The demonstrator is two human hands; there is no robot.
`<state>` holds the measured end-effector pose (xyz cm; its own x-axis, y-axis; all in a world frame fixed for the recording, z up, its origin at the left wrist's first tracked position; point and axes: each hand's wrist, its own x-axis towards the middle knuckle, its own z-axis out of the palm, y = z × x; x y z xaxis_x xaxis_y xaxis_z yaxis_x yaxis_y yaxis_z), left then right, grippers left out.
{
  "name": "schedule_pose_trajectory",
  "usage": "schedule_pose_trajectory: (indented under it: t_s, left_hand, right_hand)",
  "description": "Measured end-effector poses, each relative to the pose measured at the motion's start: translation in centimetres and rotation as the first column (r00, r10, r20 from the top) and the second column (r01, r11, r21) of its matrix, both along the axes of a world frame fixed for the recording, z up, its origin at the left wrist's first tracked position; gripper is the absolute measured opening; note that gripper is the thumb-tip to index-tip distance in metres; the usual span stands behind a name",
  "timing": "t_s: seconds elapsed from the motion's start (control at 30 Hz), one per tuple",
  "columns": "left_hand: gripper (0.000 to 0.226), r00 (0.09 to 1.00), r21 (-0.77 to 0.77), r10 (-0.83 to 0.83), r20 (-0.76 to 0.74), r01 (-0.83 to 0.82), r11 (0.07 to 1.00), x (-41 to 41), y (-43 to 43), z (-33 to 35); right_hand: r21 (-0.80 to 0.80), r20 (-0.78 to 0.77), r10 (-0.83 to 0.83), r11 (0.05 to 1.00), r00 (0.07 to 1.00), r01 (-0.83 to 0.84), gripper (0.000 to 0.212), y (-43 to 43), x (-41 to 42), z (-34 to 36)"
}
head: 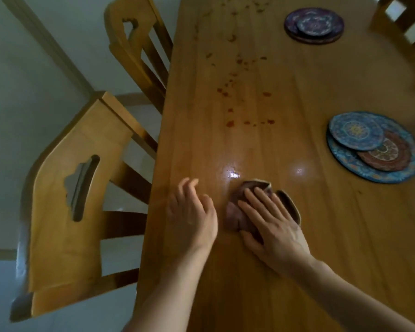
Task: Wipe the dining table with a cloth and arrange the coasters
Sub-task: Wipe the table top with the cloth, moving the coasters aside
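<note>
My right hand lies flat on a crumpled brown cloth, pressing it onto the wooden dining table near the front. My left hand rests on the bare tabletop just left of the cloth, fingers apart, holding nothing. Reddish-brown stains dot the table beyond the cloth, running toward the far end. At the right, a big blue patterned coaster carries a smaller blue one and a red one. Farther back sits a dark purple coaster stack.
Two wooden chairs stand along the table's left edge, a near chair and a far chair. Another chair shows at the far right corner. A glossy light reflection lies just beyond the cloth. The floor to the left is pale.
</note>
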<state>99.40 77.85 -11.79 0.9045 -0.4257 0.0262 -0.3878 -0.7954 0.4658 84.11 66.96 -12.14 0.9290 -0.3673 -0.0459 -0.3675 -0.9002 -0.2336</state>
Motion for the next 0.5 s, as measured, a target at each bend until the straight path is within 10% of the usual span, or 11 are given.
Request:
schedule_pose_trajectory:
  t_s: [0.23, 0.5]
  left_hand:
    - [0.063, 0.988, 0.239, -0.113, 0.109, 0.084, 0.967, 6.3, -1.2, -2.1]
    - [0.059, 0.981, 0.231, -0.120, 0.149, 0.084, 0.969, 6.1, -1.3, -2.4]
  right_hand:
    - [0.047, 0.046, -0.249, 0.968, 0.967, 0.247, 0.054, -6.1, -1.9, 0.0]
    - [0.139, 0.064, -0.707, 0.705, 0.704, 0.696, 0.059, -14.2, 12.6, 0.2]
